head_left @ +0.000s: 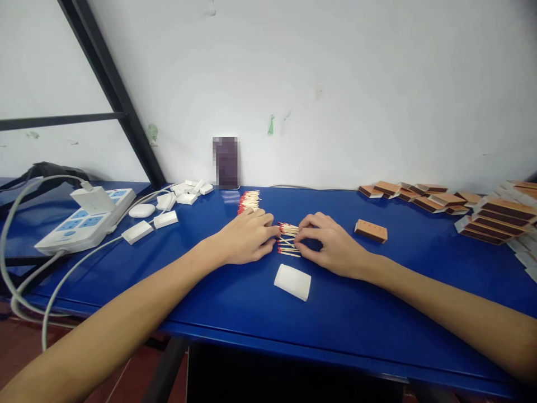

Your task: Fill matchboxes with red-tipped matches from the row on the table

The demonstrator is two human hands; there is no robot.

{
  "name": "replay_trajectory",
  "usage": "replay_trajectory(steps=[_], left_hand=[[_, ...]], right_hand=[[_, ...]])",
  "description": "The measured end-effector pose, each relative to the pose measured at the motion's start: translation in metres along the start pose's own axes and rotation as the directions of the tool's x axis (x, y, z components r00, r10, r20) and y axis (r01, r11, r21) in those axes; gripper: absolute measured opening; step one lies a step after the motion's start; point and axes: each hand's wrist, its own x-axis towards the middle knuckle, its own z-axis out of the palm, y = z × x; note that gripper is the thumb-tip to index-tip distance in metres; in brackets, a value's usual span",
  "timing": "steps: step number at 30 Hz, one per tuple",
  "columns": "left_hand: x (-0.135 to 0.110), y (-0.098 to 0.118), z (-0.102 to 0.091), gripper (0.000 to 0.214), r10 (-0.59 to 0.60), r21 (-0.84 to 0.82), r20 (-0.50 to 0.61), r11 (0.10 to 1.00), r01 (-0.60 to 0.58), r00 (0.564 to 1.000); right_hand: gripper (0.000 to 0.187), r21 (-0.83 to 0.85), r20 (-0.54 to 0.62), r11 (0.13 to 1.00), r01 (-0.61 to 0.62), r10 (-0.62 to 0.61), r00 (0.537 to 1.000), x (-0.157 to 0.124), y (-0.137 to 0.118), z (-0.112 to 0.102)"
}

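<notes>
Blue table, matches, illegibly marked matchbox

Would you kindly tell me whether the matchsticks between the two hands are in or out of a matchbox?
Out: the matchsticks lie exposed on the blue table, between the left hand and right hand.

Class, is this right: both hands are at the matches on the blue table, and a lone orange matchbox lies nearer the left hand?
No: the head view shows the lone orange matchbox nearer the right hand, not the left hand. Both hands are at the matches on the blue table.
</notes>
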Motion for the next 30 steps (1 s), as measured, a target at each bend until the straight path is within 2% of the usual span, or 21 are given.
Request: replay_trajectory(steps=[7, 13, 20, 30], left_hand=[[-0.0004, 0.0013, 0.0006, 0.023, 0.001, -0.017, -0.004, 1.000, -0.001, 1.000], [0.0001, 0.0021, 0.0012, 0.021, -0.018, -0.054, 0.002, 0.998, 0.018, 1.000], [0.0020, 0.0032, 0.0035, 0.015, -0.048, -0.139, -0.001, 0.989, 0.047, 0.999], [0.0025, 0.0049, 0.0022, 0.016, -0.080, -0.160, 0.032, 0.984, 0.084, 0.996]], right_hand=[[0.016, 0.001, 0.102, 0.992, -0.125, 0.124, 0.987, 0.0013, -0.0015, -0.0016], [0.014, 0.019, 0.024, 0.994, -0.104, 0.104, 0.994, 0.0005, 0.0001, 0.0015], [0.012, 0.106, 0.069, 0.987, -0.122, 0.115, 0.991, 0.0005, -0.0006, -0.0009], [0.012, 0.080, 0.090, 0.988, -0.129, 0.121, 0.989, 0.0020, -0.0013, -0.0013]])
